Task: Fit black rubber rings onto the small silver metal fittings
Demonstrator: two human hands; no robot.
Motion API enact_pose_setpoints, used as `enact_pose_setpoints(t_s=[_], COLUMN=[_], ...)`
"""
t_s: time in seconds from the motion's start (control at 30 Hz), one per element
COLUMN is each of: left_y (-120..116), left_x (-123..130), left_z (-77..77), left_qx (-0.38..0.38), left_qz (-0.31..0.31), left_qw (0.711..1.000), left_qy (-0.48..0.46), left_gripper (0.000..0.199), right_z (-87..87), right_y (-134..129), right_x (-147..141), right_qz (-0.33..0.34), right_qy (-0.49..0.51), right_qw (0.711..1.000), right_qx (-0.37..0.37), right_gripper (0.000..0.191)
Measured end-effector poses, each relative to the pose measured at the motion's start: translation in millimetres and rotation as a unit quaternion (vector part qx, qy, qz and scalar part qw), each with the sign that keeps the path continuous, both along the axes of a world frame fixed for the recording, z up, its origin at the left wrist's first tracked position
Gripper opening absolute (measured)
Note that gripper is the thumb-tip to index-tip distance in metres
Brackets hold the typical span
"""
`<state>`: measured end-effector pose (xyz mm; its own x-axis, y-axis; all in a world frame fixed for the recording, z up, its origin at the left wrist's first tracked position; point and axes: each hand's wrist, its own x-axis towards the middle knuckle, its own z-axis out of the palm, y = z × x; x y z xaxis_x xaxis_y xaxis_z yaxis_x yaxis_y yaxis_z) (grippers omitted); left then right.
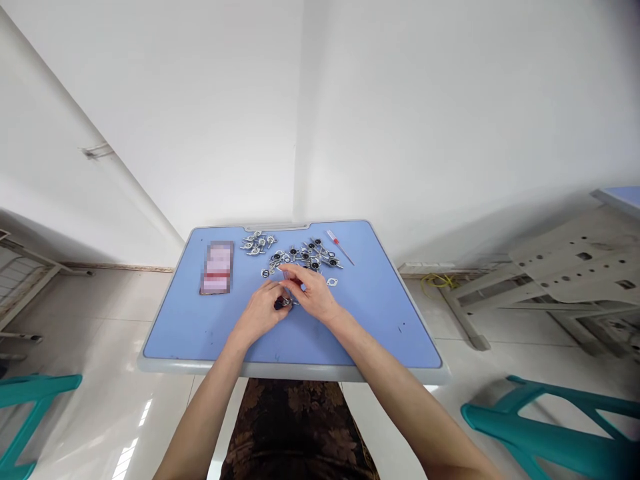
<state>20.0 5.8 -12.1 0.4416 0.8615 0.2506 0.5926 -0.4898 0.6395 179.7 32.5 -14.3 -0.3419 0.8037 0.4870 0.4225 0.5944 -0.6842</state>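
Observation:
My left hand point(257, 315) and my right hand point(307, 290) meet near the middle of the blue table point(380, 313). Between their fingers is a small metal fitting with a black ring point(283, 303), partly hidden by them. Just beyond my right hand lies a loose heap of similar ringed fittings point(305, 257). A smaller group of silver fittings point(257, 243) sits to its left. A flat silver piece point(332, 282) lies alone to the right of my right hand. Near the far edge rests a thin red-handled tool point(340, 247).
A stack of papers or cards point(217, 267), blurred on top, lies at the table's left. Teal plastic stools point(535, 427) stand at the lower corners. A folded table point(575, 267) and a yellow cable point(436, 283) are on the floor to the right.

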Motion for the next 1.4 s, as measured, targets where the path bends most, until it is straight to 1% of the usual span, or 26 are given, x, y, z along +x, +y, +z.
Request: enact_pose_setpoints(t_s=[0.07, 0.13, 0.2, 0.3, 0.37, 0.43, 0.53, 0.6, 0.7, 0.77, 0.9, 0.97, 1.03, 1.13, 1.23, 1.33, 1.4], left_y=[0.3, 0.7, 0.9, 0.5, 0.1, -0.1, -0.2, -0.2, -0.2, -0.1, 0.5, 0.8, 1.0, 0.8, 0.6, 1.0, 1.2], left_x=[0.2, 0.0, -0.4, -0.8, -0.8, -0.7, -0.3, 0.0, 0.2, 0.1, -0.1, -0.2, -0.3, -0.8, -1.1, -0.7, -0.2], left_z=[-0.2, -0.2, 0.2, 1.3, 1.8, 1.8, 1.4, 1.5, 1.9, 1.8, -0.2, -1.4, -2.2, -2.2, -1.8, -2.0, -2.5], left_qx=[-0.001, -0.002, -0.004, -0.010, -0.009, -0.007, -0.003, -0.001, -0.006, -0.009, -0.004, -0.001, 0.000, -0.003, -0.004, 0.001, 0.003], left_qz=[0.002, 0.003, 0.004, 0.005, 0.006, 0.007, 0.008, 0.007, 0.006, 0.005, 0.006, 0.007, 0.005, 0.002, 0.002, 0.005, 0.005], left_qw=[1.000, 1.000, 1.000, 1.000, 1.000, 1.000, 1.000, 1.000, 1.000, 1.000, 1.000, 1.000, 1.000, 1.000, 1.000, 1.000, 1.000], left_qy=[-0.001, 0.001, 0.003, 0.007, 0.011, 0.016, 0.016, 0.015, 0.010, 0.006, 0.007, 0.003, -0.002, -0.002, 0.003, 0.005, 0.006], left_gripper=[0.012, 0.013, 0.012, 0.011, 0.011, 0.011, 0.011, 0.011, 0.011, 0.011, 0.011, 0.012, 0.012, 0.013, 0.012, 0.011, 0.011], right_z=[0.5, 2.0, 3.5, 3.6, 2.1, 0.7, 1.1, 3.1, 5.7, 5.7, 3.5, 3.1, 3.5, 3.1, 0.3, -2.5, -3.0], right_y=[-0.6, -1.9, -3.3, -4.3, -4.2, -3.8, -3.5, -3.6, -3.6, -3.0, -0.9, -0.7, -1.1, -1.8, -0.6, 1.4, 1.9], right_x=[2.6, 7.0, 11.2, 14.3, 14.0, 13.0, 12.6, 13.4, 14.4, 13.6, 9.5, 8.4, 8.5, 9.1, 8.0, 5.9, 5.3], right_qz=[-0.013, -0.011, 0.007, 0.030, 0.019, 0.002, 0.006, 0.022, 0.050, 0.055, 0.011, 0.001, 0.018, 0.054, 0.033, -0.007, -0.010], right_qy=[-0.005, -0.004, 0.014, 0.068, 0.095, 0.096, 0.059, 0.039, 0.048, 0.061, 0.061, 0.050, 0.042, 0.073, 0.104, 0.084, 0.058], right_qw=[1.000, 1.000, 1.000, 0.997, 0.995, 0.995, 0.997, 0.997, 0.997, 0.996, 0.997, 0.997, 0.998, 0.996, 0.994, 0.996, 0.998], right_qx=[0.003, -0.004, -0.017, -0.025, -0.014, 0.012, 0.055, 0.063, 0.045, 0.037, 0.046, 0.053, 0.048, 0.006, -0.024, 0.003, 0.028], right_gripper=[0.029, 0.030, 0.031, 0.029, 0.025, 0.023, 0.023, 0.026, 0.033, 0.034, 0.024, 0.023, 0.026, 0.032, 0.027, 0.023, 0.024])
